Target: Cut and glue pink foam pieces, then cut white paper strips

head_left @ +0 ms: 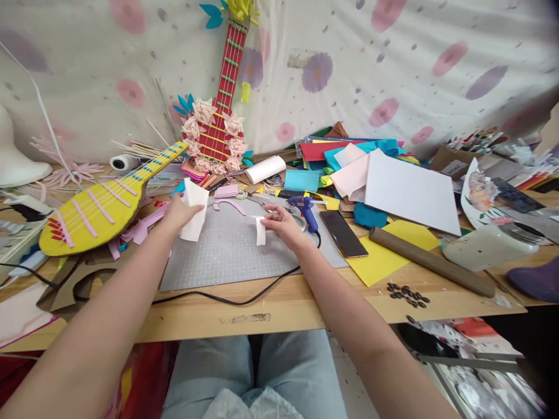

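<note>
My left hand (178, 210) pinches a piece of white paper (194, 224) above the left part of the grey cutting mat (218, 256). Between the fingertips of my right hand (282, 224) hangs a short white paper strip (260, 231), over the middle of the mat. A blue glue gun (308, 212) lies just beyond my right hand, its black cord (244, 302) running along the front of the mat. Near the mat's back edge are a curved pink strip (233, 205) and small pink paper pieces (226, 191).
A yellow paper lute (98, 215) lies at the left; a red paper guitar (222, 99) with pink flowers leans at the back. To the right are a phone (343, 234), yellow sheet (371, 262), brown tube (430, 262), white board (410, 192) and several dark beads (406, 294).
</note>
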`<state>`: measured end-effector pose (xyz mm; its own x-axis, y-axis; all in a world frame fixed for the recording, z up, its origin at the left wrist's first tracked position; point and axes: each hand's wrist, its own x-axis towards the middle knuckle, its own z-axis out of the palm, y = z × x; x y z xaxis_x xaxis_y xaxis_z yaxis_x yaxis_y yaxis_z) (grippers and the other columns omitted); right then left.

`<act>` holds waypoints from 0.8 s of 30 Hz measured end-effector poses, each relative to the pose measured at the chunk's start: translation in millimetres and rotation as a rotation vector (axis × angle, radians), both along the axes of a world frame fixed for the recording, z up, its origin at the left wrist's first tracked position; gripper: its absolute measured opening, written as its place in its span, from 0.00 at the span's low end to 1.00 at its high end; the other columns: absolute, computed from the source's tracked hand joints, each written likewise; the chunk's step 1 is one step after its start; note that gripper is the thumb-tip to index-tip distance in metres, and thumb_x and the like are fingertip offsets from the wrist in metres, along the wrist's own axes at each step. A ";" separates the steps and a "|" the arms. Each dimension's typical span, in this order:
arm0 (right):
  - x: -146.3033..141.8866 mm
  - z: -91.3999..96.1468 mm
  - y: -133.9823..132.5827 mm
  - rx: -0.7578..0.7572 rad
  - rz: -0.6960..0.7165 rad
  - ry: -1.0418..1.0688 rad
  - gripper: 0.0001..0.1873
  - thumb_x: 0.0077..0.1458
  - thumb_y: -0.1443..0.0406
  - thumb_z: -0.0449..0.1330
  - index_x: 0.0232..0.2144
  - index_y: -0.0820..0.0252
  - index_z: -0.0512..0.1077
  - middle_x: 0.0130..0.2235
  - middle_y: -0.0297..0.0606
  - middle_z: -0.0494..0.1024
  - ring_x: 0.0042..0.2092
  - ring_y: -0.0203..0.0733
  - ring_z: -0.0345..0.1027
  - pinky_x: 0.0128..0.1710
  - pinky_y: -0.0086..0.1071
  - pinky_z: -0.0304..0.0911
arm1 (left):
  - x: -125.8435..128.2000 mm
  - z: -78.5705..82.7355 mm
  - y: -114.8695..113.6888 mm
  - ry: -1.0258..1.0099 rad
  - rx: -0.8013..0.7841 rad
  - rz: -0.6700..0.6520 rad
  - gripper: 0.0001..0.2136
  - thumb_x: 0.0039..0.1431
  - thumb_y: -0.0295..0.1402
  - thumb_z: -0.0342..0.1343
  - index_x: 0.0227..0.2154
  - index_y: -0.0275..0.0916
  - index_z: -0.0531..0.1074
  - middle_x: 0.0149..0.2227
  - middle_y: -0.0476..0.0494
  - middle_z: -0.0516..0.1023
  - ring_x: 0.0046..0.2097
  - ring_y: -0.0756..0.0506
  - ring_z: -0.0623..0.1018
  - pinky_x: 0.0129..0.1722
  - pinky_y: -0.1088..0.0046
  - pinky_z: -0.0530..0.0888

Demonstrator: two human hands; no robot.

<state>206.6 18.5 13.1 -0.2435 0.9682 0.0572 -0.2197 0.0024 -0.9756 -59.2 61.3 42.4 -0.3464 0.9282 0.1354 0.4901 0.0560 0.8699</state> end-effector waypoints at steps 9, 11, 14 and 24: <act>-10.7 -4.7 -3.9 0.091 0.096 0.047 0.22 0.40 0.65 0.64 0.39 0.57 0.64 0.27 0.27 0.69 0.31 0.30 0.64 0.35 0.28 0.59 | 54.2 2.0 -34.3 0.401 0.365 -0.677 0.28 0.47 0.27 0.54 0.54 0.36 0.59 0.57 0.40 0.62 0.58 0.43 0.61 0.58 0.62 0.58; -11.3 -2.3 -4.2 0.061 0.127 0.103 0.22 0.39 0.64 0.65 0.39 0.57 0.65 0.28 0.28 0.70 0.31 0.31 0.64 0.36 0.29 0.60 | 73.7 -13.6 -46.0 0.314 0.310 -0.770 0.27 0.47 0.28 0.53 0.54 0.37 0.60 0.57 0.41 0.63 0.57 0.44 0.63 0.57 0.63 0.59; -10.8 2.2 -4.2 0.035 0.161 0.127 0.22 0.39 0.64 0.65 0.39 0.57 0.65 0.28 0.28 0.70 0.31 0.31 0.65 0.36 0.29 0.61 | 90.2 -34.3 -52.3 0.100 0.218 -0.623 0.18 0.52 0.32 0.50 0.47 0.37 0.68 0.49 0.41 0.72 0.50 0.44 0.71 0.51 0.65 0.66; -27.5 11.7 -5.0 -0.072 0.155 -0.198 0.23 0.35 0.67 0.66 0.37 0.61 0.65 0.24 0.29 0.73 0.25 0.30 0.63 0.27 0.27 0.58 | 85.0 -40.8 -59.5 -0.735 -0.177 -0.343 0.11 0.45 0.33 0.55 0.32 0.34 0.74 0.31 0.42 0.79 0.34 0.46 0.77 0.38 0.68 0.72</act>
<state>179.0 13.5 24.8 -0.3892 0.9181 -0.0744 -0.0167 -0.0878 -0.9960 25.8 1.8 1.5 0.0162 0.9848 -0.1727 -0.1850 0.1727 0.9674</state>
